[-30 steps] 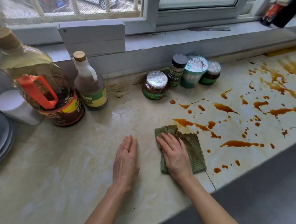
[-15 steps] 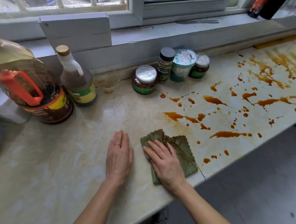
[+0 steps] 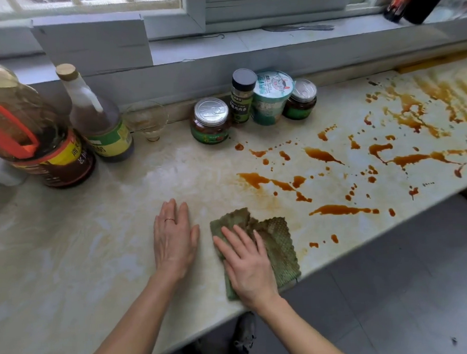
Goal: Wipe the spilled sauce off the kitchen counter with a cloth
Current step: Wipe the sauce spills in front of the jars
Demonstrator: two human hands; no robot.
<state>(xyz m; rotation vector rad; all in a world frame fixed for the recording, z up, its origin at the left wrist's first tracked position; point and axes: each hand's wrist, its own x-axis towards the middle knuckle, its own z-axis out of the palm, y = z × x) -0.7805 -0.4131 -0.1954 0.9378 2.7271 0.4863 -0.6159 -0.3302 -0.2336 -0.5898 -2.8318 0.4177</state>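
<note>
Clearly barely begun: the right hand [image 3: 249,268] presses flat on the cloth [image 3: 280,244], and the sauce [image 3: 342,209] beyond the cloth remains unwiped.

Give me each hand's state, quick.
Left hand: open, flat on the counter, holding nothing.
Right hand: open, pressing the green cloth.

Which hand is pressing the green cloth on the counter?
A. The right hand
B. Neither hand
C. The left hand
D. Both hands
A: the right hand lies flat on the green cloth, while the left hand rests on the bare counter beside it.
</note>
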